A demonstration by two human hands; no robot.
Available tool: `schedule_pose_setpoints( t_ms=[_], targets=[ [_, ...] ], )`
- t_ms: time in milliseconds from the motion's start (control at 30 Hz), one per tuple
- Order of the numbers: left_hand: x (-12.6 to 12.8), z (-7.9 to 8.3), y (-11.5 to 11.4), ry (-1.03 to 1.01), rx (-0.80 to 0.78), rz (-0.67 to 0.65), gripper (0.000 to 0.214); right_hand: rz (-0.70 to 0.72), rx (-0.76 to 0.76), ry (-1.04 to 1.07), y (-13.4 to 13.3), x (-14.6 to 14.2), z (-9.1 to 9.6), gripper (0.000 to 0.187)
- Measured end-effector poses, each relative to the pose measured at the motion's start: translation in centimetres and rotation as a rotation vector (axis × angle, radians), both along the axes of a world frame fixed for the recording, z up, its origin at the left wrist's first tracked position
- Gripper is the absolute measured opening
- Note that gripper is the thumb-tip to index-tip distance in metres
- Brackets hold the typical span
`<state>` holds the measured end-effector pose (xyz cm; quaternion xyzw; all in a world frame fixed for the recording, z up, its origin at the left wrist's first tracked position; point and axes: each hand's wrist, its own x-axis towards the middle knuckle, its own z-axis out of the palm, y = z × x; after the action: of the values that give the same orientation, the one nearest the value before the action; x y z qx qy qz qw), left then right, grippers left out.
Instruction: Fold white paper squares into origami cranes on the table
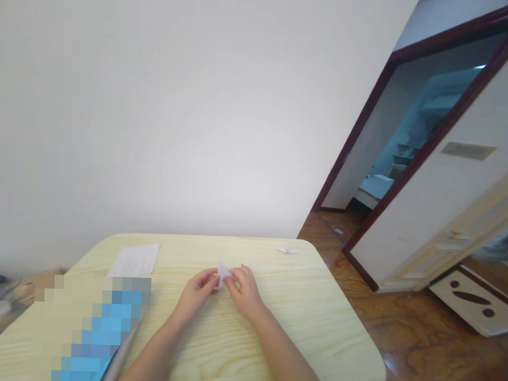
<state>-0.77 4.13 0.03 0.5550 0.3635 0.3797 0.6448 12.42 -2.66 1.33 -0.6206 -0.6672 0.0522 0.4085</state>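
A small folded piece of white paper [223, 274] stands up between my hands near the middle of the pale wooden table [312, 303]. My left hand [197, 292] pinches its left side with the fingertips. My right hand [244, 292] holds its right side, and the fingers partly hide the lower part of the fold. A flat white paper sheet [135, 260] lies at the back left of the tabletop, and a small folded paper shape [286, 250] rests near the back right edge.
A pixelated blue and tan patch [95, 324] covers something at the table's front left. A white wall [156, 126] rises behind the table. To the right, an open white door [440, 219] stands beside a dark-framed doorway above a brown wooden floor [415, 340].
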Motion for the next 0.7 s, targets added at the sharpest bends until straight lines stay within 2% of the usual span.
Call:
schedule_pose_setpoints(
  t_ms=[167,367,533,600,700],
  targets=[
    [0.05,0.27,-0.41,0.039,0.093,-0.037,0.043,-0.031,-0.048,0.085,0.14,0.11,0.03,0.015],
    [-0.07,0.15,-0.53,0.034,0.094,-0.082,0.037,0.002,-0.119,0.169,-0.08,0.13,0.34,0.014],
    [-0.07,0.20,-0.40,0.045,0.094,-0.024,0.036,0.030,-0.134,0.242,-0.21,0.05,0.22,0.018],
    [-0.07,0.22,-0.41,0.065,0.133,-0.004,0.033,0.030,-0.111,0.248,-0.21,0.09,0.28,0.023],
    [-0.03,0.25,-0.62,0.106,0.220,-0.009,0.029,-0.002,0.011,0.246,-0.12,0.25,0.49,0.023]
  ],
)
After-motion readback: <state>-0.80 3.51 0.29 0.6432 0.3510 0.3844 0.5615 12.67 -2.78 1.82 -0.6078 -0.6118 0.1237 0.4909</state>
